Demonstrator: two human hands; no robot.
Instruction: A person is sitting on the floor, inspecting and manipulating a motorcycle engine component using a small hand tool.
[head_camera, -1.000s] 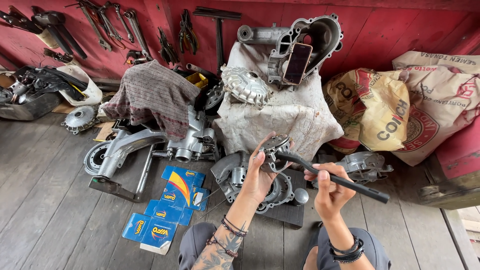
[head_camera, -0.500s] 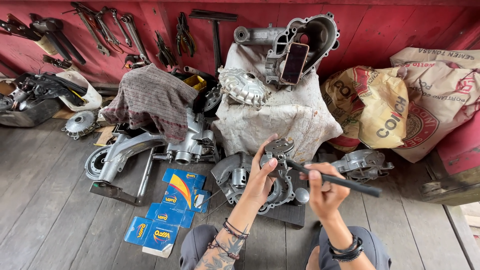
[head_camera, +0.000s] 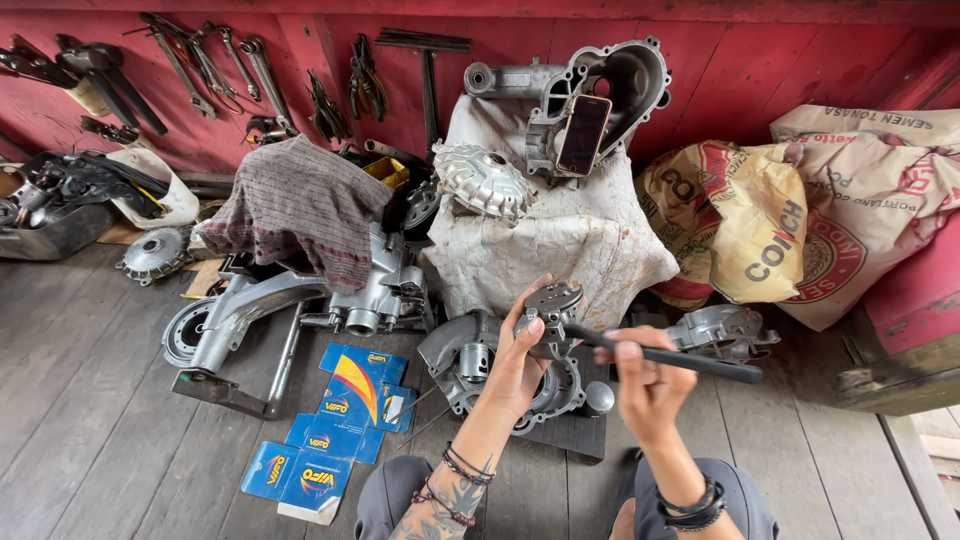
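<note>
Head view: left hand (head_camera: 515, 365) grips a metal part (head_camera: 553, 303), right hand (head_camera: 645, 385) seemingly a black tool (head_camera: 680, 358), blue packets (head_camera: 335, 420) left.

- Soft, even daylight fills the scene; nothing is dim, and no single lamp shows.
- Shadows are faint and short, pooling under the metal casing (head_camera: 600, 95) on the cloth-covered stand and beneath the grey engine parts (head_camera: 370, 295) on the floor.
- The ribbed metal cover (head_camera: 483, 180) carries small bright glints, and the phone (head_camera: 583, 135) screen reflects a dull sheen.
- The red wall (head_camera: 780, 60) looks saturated but not blown out.
- Focus is sharp across the middle; the left hand (head_camera: 515, 365) and right hand (head_camera: 645, 385) are crisp, with perhaps slight motion softness along the dark tool (head_camera: 680, 360).
- Wide-angle bending curves the floor planks (head_camera: 90, 420) and the corners.
</note>
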